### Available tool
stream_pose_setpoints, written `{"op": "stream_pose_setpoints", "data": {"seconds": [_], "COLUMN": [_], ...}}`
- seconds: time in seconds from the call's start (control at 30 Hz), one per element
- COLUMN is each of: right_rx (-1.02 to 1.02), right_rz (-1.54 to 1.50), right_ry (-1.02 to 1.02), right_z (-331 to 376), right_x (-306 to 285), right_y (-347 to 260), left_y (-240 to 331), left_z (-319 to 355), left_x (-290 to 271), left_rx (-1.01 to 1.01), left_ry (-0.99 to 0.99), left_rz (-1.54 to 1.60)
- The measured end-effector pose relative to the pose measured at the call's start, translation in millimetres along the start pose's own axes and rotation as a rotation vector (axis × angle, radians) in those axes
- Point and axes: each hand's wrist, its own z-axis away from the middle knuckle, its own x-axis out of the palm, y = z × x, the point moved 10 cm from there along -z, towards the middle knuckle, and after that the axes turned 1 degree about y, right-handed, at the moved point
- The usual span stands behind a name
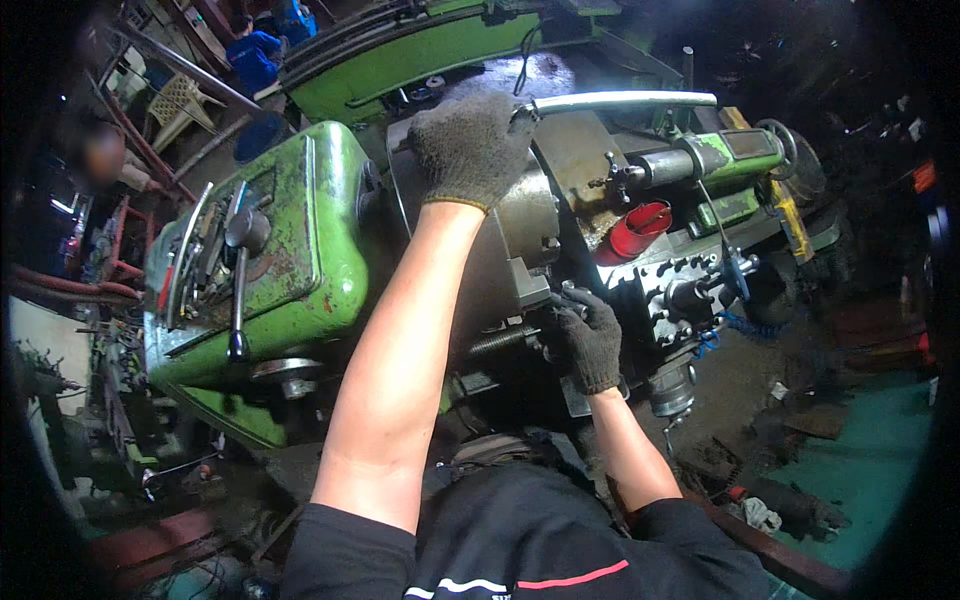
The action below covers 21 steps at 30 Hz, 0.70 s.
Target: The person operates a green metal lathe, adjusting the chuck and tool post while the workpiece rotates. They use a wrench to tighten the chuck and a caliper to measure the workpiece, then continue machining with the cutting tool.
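A large round lathe chuck (525,215) sits in the middle of a green lathe. My left hand (470,145), in a dark grey knit glove, is closed over the top of the chuck; what lies under the fingers is hidden. A silver metal bar (625,100) runs rightward from beside that hand, its near end touching or almost touching the glove. Lower down, by a chuck jaw (530,287), my right hand (590,340) wears a matching glove. Its fingers are curled round a small metal piece, mostly covered, which I cannot make out.
The green headstock (335,240) carries loose tools and a lever (240,290). Right of the chuck are a red cup (637,232), the tailstock (715,158) and the tool post (690,300). A person in blue (252,58) is at the far left, near a plastic chair (180,110).
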Motion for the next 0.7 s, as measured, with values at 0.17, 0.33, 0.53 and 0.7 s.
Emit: {"op": "stream_pose_setpoints", "data": {"seconds": [0.17, 0.33, 0.53, 0.7], "right_rx": [0.119, -0.129, -0.237, 0.053], "right_rz": [-0.186, -0.103, -0.038, -0.431], "right_ry": [-0.051, -0.079, -0.072, -0.066], "right_z": [1, -7, -17, -22], "right_x": [-5, -33, -54, -53], "right_y": [-5, -51, -52, -29], "left_y": [12, 7, 2, -3], "left_z": [-2, -1, -4, 0], "left_x": [-13, -7, -4, -2], "left_rx": [0.038, -0.003, -0.103, -0.156], "left_ry": [-0.047, -0.088, -0.118, -0.165], "left_rz": [-0.059, -0.144, -0.153, -0.192]}}
